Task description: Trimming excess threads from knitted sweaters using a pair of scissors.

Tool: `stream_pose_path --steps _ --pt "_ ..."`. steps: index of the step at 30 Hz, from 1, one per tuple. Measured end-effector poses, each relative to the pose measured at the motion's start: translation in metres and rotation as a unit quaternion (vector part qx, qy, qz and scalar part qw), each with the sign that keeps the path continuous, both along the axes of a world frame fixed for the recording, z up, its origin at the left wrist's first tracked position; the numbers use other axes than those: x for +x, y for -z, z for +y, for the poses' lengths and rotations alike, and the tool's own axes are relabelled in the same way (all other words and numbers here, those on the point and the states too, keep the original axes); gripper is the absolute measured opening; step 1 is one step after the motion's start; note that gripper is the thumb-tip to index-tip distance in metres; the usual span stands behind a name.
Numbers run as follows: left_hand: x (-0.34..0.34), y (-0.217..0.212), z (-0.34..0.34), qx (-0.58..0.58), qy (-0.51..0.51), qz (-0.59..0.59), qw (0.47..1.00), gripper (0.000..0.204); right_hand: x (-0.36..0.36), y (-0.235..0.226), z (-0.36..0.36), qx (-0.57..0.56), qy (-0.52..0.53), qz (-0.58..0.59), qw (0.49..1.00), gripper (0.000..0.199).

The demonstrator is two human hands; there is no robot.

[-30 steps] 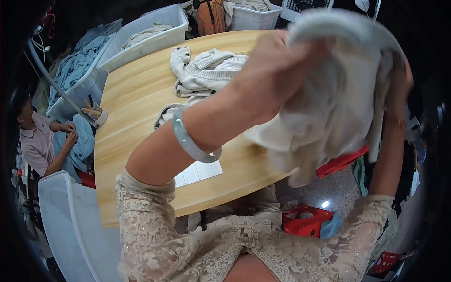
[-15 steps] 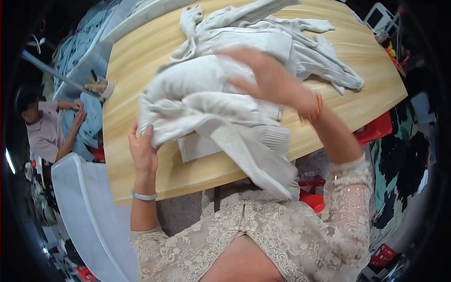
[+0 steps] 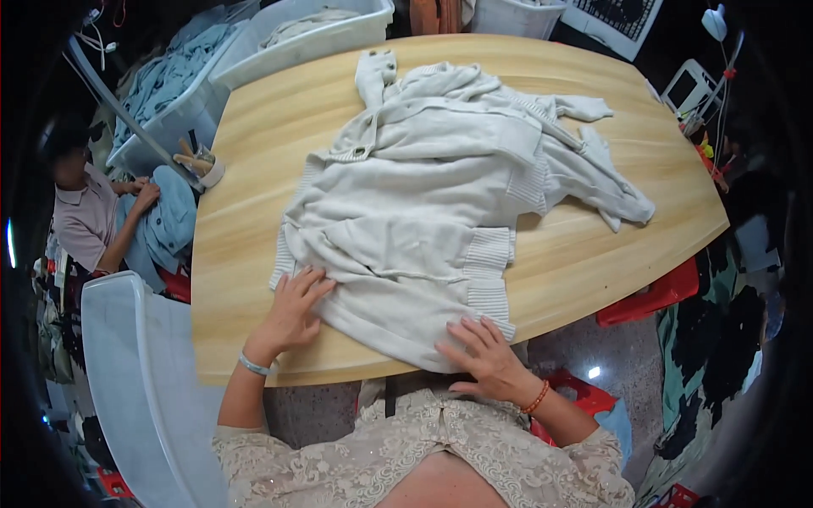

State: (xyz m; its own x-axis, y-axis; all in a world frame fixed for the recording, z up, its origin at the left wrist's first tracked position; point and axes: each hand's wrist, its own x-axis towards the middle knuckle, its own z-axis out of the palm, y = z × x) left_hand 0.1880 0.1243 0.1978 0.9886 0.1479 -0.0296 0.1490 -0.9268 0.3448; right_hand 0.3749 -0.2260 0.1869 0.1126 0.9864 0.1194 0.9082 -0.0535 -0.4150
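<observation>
A light grey knitted cardigan (image 3: 389, 267) lies spread on the wooden table, its ribbed edges toward the right and its near part reaching the table's front edge. My left hand (image 3: 296, 309) rests on its near left side, fingers apart. At the near right corner, by the ribbed band, my right hand (image 3: 484, 360) lies flat with spread fingers. Beyond it lie more pale knitted garments (image 3: 457, 127), overlapping, with sleeves stretching to the right and a buttoned cuff at the far left. Where one garment ends and another starts is hard to tell.
The wooden table (image 3: 584, 262) has a cup of tools (image 3: 210, 173) at its left edge. White bins (image 3: 313, 46) of clothes stand beyond it. An empty-looking white tub (image 3: 127, 339) is at my left. A person (image 3: 89, 212) handles blue cloth. Red stools (image 3: 652, 292) stand at the right.
The near garment, lifted and folded over before, now lies flatter. My left hand has let go of its edge. My right hand has come down from above the pile to the near corner.
</observation>
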Motion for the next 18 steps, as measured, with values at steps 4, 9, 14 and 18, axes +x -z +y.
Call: stream_pose_path --steps 4,9,14,18 --pt "-0.012 0.009 0.013 0.063 -0.023 -0.033 0.997 0.062 0.003 0.034 -0.013 0.093 0.019 -0.116 0.989 0.050" --pt "-0.004 0.025 0.025 0.108 -0.024 -0.124 0.986 0.044 0.002 0.025 -0.012 0.133 0.027 -0.055 0.989 0.037" --pt "-0.017 0.019 0.037 0.057 -0.013 -0.132 0.990 0.032 0.014 -0.005 -0.017 0.158 0.173 0.080 0.969 0.027" --pt "-0.039 -0.044 0.021 -0.225 -0.133 -0.096 0.960 0.017 0.042 -0.065 -0.041 0.108 0.207 0.329 0.915 0.027"
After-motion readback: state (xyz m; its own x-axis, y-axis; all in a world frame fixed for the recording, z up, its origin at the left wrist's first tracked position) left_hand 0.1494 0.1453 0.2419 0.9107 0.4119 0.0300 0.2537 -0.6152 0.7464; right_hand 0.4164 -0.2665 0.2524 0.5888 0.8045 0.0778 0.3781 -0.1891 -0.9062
